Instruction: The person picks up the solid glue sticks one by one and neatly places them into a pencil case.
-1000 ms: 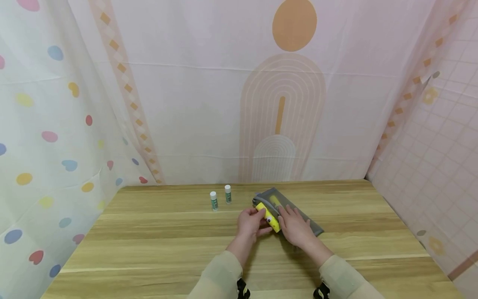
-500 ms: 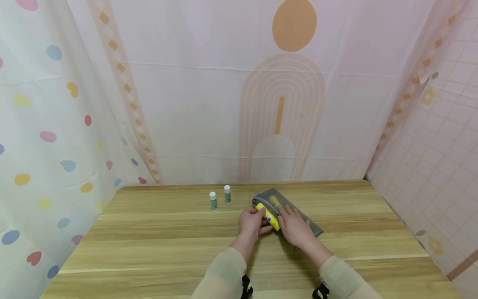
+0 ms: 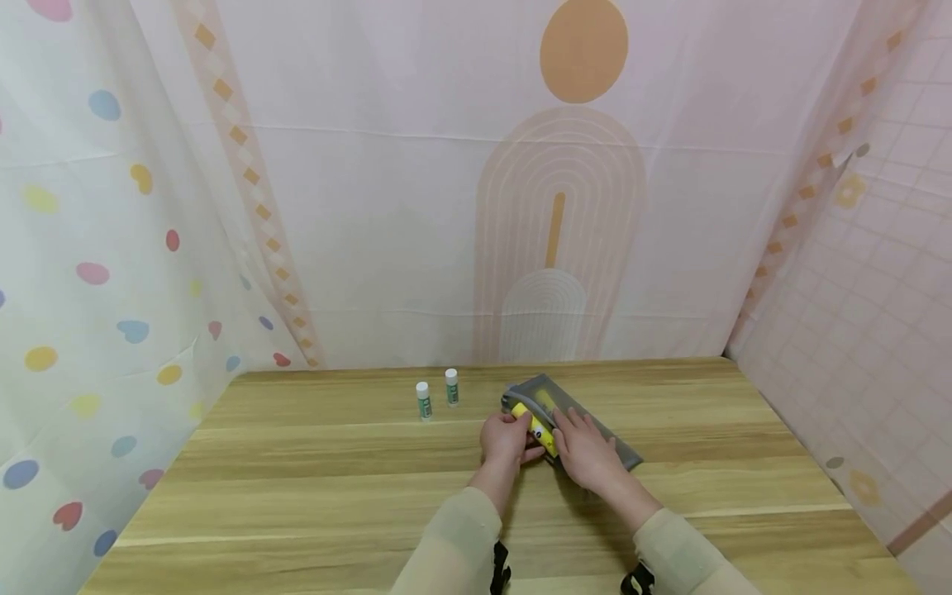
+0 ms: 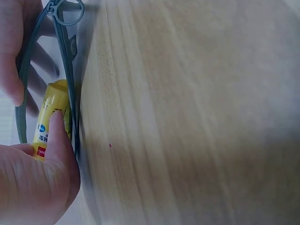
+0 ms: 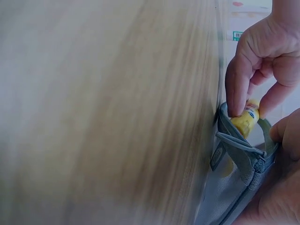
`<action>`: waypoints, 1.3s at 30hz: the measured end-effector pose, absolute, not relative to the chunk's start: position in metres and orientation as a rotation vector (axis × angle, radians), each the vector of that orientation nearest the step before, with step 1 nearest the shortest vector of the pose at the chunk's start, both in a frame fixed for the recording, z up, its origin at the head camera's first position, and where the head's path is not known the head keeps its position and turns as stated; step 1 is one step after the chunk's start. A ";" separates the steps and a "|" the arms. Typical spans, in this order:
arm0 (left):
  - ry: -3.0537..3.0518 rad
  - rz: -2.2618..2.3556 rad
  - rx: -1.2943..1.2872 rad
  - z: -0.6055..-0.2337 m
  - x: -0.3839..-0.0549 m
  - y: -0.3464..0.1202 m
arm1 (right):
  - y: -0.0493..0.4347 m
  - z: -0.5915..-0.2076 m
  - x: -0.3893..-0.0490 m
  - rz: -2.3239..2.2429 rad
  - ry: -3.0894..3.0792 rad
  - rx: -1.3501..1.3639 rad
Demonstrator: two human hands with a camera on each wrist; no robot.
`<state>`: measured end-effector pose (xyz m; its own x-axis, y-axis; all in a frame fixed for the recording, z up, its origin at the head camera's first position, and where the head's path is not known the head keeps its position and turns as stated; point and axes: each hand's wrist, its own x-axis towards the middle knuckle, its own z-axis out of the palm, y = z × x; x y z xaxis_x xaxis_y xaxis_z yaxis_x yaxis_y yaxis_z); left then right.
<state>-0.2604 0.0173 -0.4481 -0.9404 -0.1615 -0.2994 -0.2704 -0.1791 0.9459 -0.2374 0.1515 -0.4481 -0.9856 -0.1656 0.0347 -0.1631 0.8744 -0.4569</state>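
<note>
My left hand (image 3: pixel 504 438) pinches a yellow glue stick (image 4: pixel 50 101) with a printed label. In the right wrist view the stick's end (image 5: pixel 244 125) sits within the open mouth of a grey mesh zip pouch (image 3: pixel 564 397). The pouch lies slanted on the table, and a second yellow object (image 3: pixel 546 400) shows dimly through its mesh. Across the pouch lies my right hand (image 3: pixel 590 454), its fingers on the mesh. Its thumb (image 5: pixel 284 131) is at the zip edge, so the hand grips one lip of the mouth. The zip's ring pull (image 4: pixel 70 13) hangs at one end.
Two glue sticks with white caps and green labels stand upright to the left of the pouch, one nearer (image 3: pixel 424 402) and one farther back (image 3: pixel 452 388). The wooden table (image 3: pixel 320 496) ends at a patterned curtain (image 3: pixel 394 207) behind.
My left hand has shifted slightly to the right, towards the pouch, with the yellow glue stick. The stick now shows a little less above the pouch. My right hand stays in place.
</note>
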 end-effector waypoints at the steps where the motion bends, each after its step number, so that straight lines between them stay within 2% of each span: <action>1: 1.963 2.303 -0.523 -0.448 -0.261 0.018 | 0.151 -0.448 -0.237 -0.741 3.037 -0.267; 39: 1.790 2.421 -0.431 -0.443 -0.250 0.005 | 0.154 -0.450 -0.240 -0.721 3.042 -0.279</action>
